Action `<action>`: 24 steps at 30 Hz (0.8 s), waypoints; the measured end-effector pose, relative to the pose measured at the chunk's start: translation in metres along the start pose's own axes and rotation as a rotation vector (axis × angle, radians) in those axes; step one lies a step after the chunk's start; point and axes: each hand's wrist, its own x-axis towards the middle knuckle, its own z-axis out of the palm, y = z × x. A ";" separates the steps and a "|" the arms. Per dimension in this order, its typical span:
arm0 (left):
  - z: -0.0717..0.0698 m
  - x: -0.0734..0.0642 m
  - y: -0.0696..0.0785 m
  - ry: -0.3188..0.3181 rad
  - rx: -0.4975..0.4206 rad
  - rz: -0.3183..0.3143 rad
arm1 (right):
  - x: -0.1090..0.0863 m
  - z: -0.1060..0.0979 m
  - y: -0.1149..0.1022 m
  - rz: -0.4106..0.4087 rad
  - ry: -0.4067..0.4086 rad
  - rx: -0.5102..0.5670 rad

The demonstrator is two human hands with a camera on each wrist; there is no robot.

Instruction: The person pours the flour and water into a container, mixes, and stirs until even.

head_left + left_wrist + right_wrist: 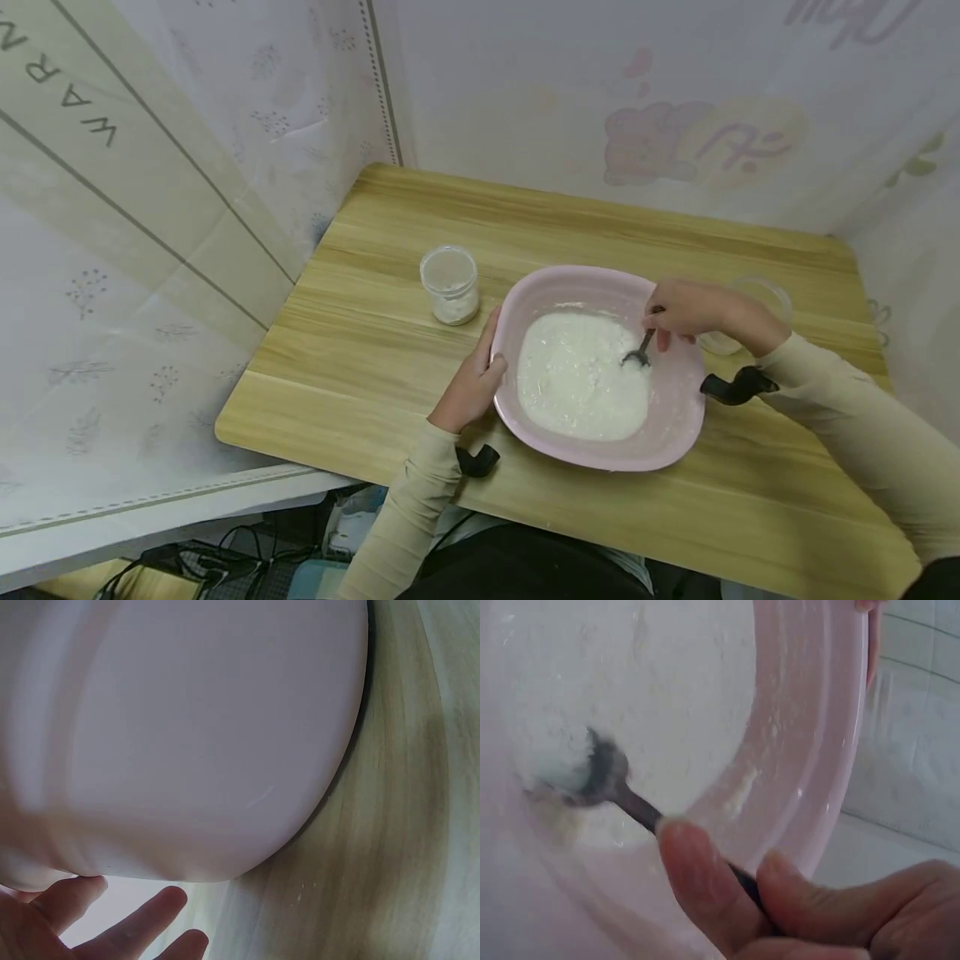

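On the table stands a pink basin (pixel 678 417) of thick white, lumpy batter (pixel 577 383). My left hand (pixel 474 379) holds its left rim, thumb over the edge and fingers outside. In the left wrist view, the fingers (pixel 139 922) lie by the basin's outer wall (pixel 210 735). My right hand (pixel 686 310), above the right rim, pinches the handle of a dark metal spoon (pixel 638 356). The right wrist view shows the spoon's head (pixel 604 772) tilted down into the batter, its tip coated and partly hidden. Thumb and fingers (pixel 705 877) grip the handle.
Left of the basin stands a clear jar (pixel 450 287) of white powder. A clear round container (pixel 761 296) sits behind my right forearm, partly hidden. Patterned walls border the wooden table (pixel 360 350); cables (pixel 225 558) lie below its left front.
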 end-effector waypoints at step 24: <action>0.001 -0.001 0.003 0.004 0.007 0.008 | 0.032 0.018 -0.019 0.055 0.330 0.157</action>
